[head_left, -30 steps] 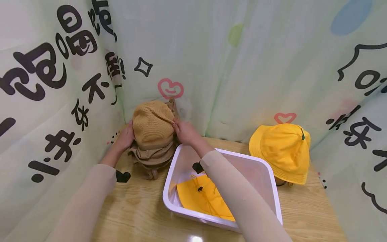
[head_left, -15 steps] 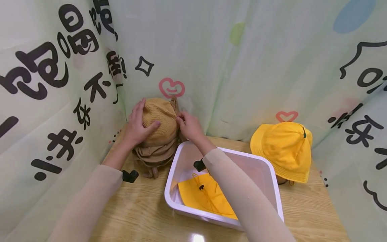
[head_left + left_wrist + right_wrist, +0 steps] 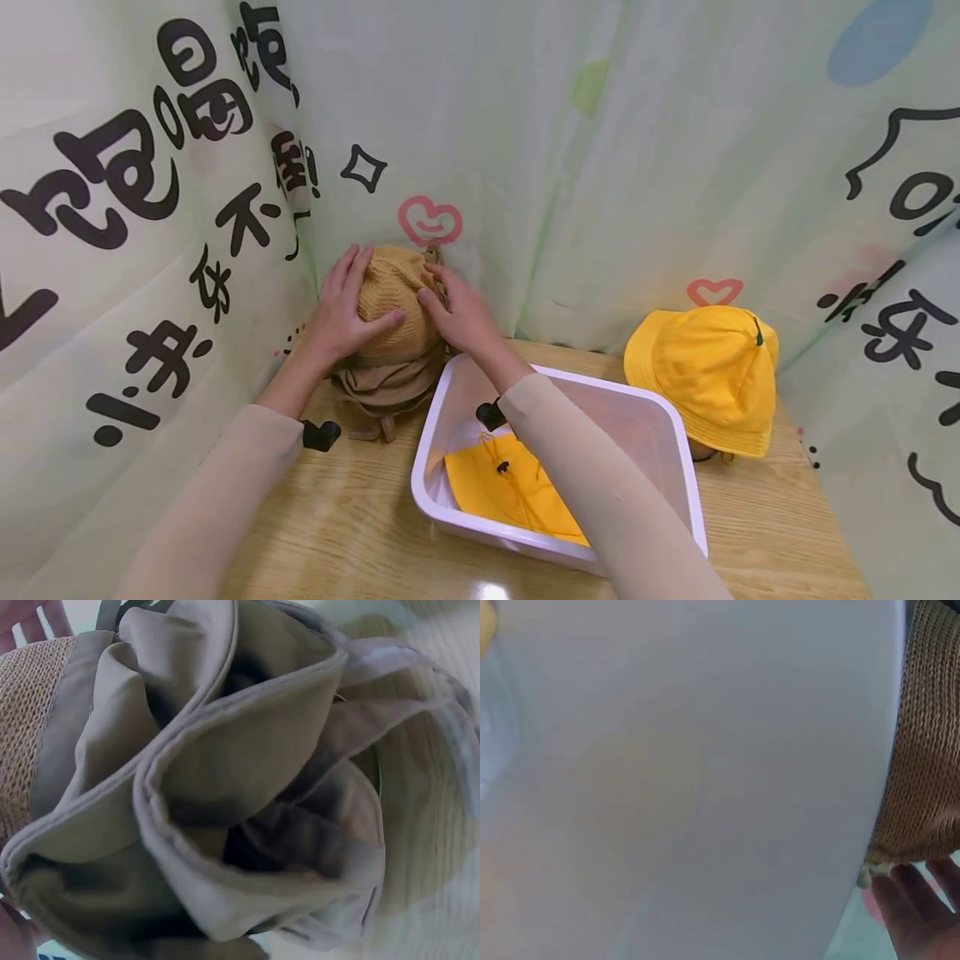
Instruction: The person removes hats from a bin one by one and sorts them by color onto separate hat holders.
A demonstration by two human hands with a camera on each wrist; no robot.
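A bucket hat [image 3: 395,271] with a tan knitted crown and a crumpled brown cloth brim [image 3: 390,385] stands crown up against the curtain at the left. My left hand [image 3: 337,312] lies along the crown's left side, fingers extended, thumb across the front. At the right side, my right hand [image 3: 462,315] touches the crown with its fingers and thumb spread. The left wrist view shows the folded brim [image 3: 240,765] and its loose strap close up. In the right wrist view, fingers [image 3: 919,907] reach beside the knitted crown [image 3: 930,742]. Whatever supports the hat is hidden.
A white plastic bin [image 3: 423,492] stands right of the hat, under my right forearm. A yellow hat [image 3: 480,487] with a cord lies inside. Another yellow bucket hat [image 3: 708,375] sits at the right. Printed curtains [image 3: 637,183] enclose the wooden table [image 3: 360,525].
My left hand has moved up from the brim onto the crown's side. My right hand, which pinched the knit at the crown's right edge, has loosened and spread its fingers.
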